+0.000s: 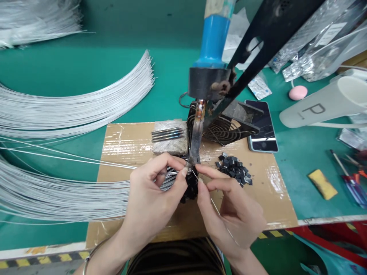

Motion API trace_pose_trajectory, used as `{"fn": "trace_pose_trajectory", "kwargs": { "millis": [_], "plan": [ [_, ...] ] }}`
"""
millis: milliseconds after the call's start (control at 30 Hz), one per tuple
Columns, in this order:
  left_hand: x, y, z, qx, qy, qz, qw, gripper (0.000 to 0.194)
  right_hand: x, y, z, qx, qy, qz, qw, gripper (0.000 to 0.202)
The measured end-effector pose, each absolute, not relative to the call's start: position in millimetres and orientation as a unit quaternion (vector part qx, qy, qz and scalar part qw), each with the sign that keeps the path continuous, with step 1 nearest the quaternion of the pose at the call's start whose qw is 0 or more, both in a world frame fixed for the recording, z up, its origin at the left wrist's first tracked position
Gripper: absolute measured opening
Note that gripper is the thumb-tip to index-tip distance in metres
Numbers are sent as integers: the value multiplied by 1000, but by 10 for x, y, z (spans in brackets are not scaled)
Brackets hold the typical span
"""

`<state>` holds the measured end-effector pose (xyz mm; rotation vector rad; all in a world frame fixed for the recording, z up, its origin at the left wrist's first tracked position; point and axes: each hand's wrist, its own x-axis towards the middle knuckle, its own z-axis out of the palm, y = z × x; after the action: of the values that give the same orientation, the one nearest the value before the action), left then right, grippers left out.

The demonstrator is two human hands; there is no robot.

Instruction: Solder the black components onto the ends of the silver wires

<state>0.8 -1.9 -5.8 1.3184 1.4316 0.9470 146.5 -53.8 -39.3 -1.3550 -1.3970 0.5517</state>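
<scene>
My left hand (156, 202) is closed in a pinch just below the soldering iron (215, 40). Thin white wires (114, 164) run from the left into its fingers, but the held ends are too small to make out. Close beside it, my right hand (232, 206) pinches a thin silvery solder wire (215, 206), which trails down across the palm. Both sets of fingertips meet at the lower end of the iron's metal barrel (197, 137). Under the hands lie small black parts (189, 191), partly hidden.
Bundles of white wire (71, 110) spread over the green table. On the cardboard (120, 145) are a block with dark rods (169, 147), a fan (223, 128) and a pile of black pieces (235, 170). A phone (262, 126), tumbler (323, 103) and yellow sponge (322, 184) lie right.
</scene>
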Motion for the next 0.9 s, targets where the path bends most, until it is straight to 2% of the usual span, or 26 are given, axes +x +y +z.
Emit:
{"fn": "trace_pose_trajectory", "kwargs": {
  "millis": [367,633,900],
  "plan": [
    [15,-20,-31,545,585,390,457,11,1449,-511,-366,-566,-628,152,513,30],
    [9,-39,-80,545,583,394,456,12,1424,-469,-354,-544,-628,125,542,26],
    [-1,-28,-85,553,584,387,451,12,1419,-456,-344,-558,-627,110,532,23]
  ]
}}
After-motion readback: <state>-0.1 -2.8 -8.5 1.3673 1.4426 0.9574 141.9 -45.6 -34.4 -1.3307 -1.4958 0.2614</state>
